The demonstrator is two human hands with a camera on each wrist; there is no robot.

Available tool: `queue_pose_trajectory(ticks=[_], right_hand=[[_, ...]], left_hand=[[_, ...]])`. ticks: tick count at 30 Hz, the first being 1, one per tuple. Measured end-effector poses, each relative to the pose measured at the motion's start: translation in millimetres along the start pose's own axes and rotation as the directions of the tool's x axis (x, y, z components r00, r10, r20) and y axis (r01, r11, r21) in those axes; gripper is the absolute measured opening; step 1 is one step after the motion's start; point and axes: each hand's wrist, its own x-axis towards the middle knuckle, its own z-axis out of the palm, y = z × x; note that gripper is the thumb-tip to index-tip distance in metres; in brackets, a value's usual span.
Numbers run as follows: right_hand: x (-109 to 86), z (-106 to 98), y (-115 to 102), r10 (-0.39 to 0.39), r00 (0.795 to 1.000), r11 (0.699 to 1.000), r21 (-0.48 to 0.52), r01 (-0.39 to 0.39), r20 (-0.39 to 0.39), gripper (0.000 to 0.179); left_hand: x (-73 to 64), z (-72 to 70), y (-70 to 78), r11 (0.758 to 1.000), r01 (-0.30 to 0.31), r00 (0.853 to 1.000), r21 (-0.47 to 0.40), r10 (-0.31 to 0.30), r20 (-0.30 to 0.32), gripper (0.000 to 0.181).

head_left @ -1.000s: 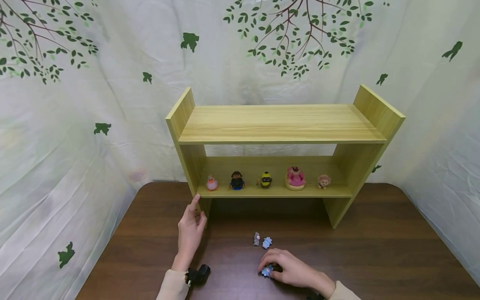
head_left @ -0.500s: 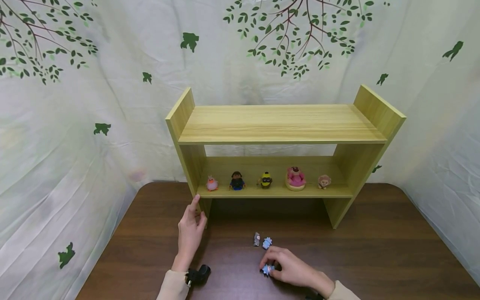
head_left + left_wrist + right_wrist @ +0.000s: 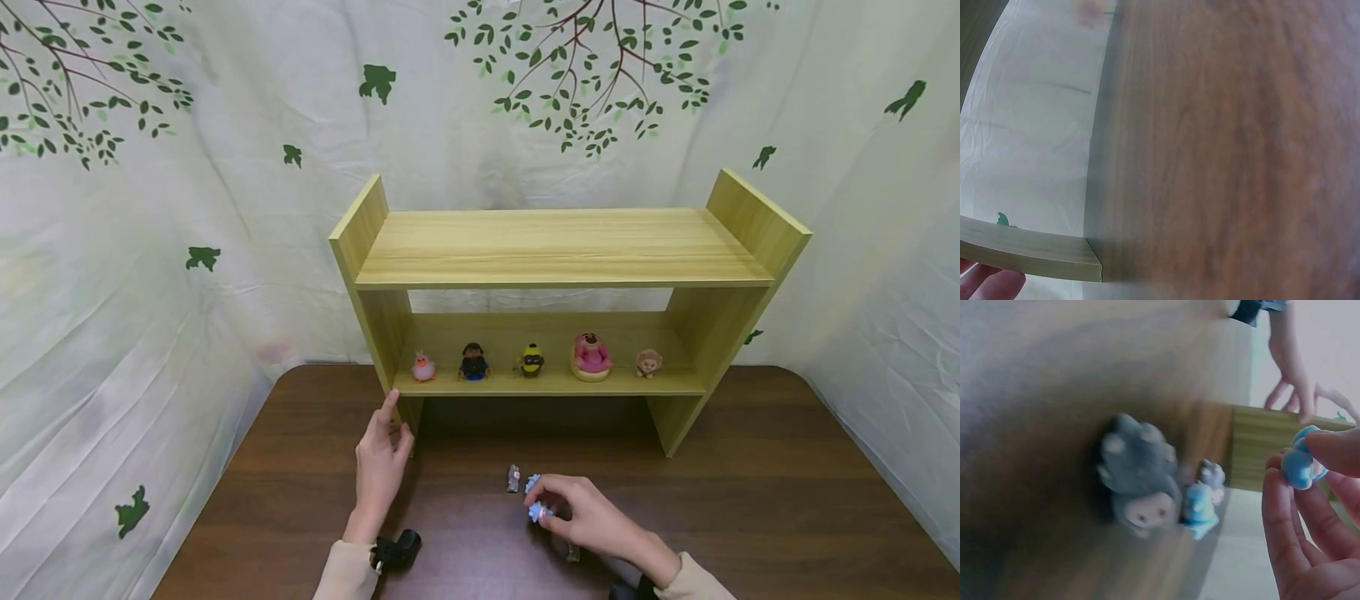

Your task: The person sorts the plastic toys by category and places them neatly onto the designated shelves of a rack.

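My right hand point(image 3: 588, 512) pinches a small blue figurine point(image 3: 537, 512) between thumb and fingers, above the table. In the right wrist view, this figurine point(image 3: 1300, 464) shows glossy and blue at the fingertips. A second blue figurine point(image 3: 532, 482) lies just beyond the hand, partly covered by it, beside a small grey figurine point(image 3: 513, 478). Under my right palm lies another grey figurine point(image 3: 573, 552); the right wrist view shows its pale face point(image 3: 1147, 512). My left hand point(image 3: 380, 462) rests extended fingers against the front edge of the wooden shelf's left side panel point(image 3: 367, 325).
On the middle shelf board point(image 3: 551, 388) stand a pinkish bird figurine point(image 3: 423, 367), a dark-haired figurine point(image 3: 474, 362), a yellow figurine point(image 3: 532, 360), a pink bear point(image 3: 591, 358) and a small pink animal point(image 3: 648, 362). A printed white curtain point(image 3: 255, 208) surrounds the brown table point(image 3: 300, 467).
My right hand has raised the blue figurine off the table and moved it forward and slightly right. A grey figurine beneath the hand has come into view. My left hand stays put.
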Motion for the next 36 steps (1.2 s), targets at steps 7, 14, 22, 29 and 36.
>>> queue_pose_trajectory(ticks=[7, 14, 22, 29, 36], right_hand=[[3.6, -12, -7, 0.004, 0.998, 1.0, 0.005, -0.003, -0.069, 0.019], [6.7, -23, -14, -0.052, 0.99, 0.999, 0.006, 0.053, -0.129, 0.025], [11.6, -33, -22, -0.104, 0.98, 0.994, 0.009, 0.107, -0.171, 0.027], [17.3, -40, -53, -0.157, 0.963, 0.987, 0.002, 0.161, -0.22, 0.028], [22.5, -47, -73, -0.215, 0.942, 0.976, -0.035, 0.214, -0.259, 0.031]], left_hand=[[-0.1, 0.3, 0.3, 1.0, -0.001, 1.0, -0.002, 0.001, -0.001, 0.079], [-0.5, 0.2, -0.5, 1.0, -0.003, 1.0, 0.001, 0.003, -0.007, 0.079], [-0.8, 0.1, -1.2, 1.0, 0.002, 1.0, 0.003, -0.002, -0.005, 0.078], [0.2, 0.3, -0.9, 1.0, 0.001, 1.0, 0.0, -0.001, -0.009, 0.077], [0.1, -0.2, -0.3, 1.0, 0.004, 1.0, 0.0, -0.004, -0.005, 0.077]])
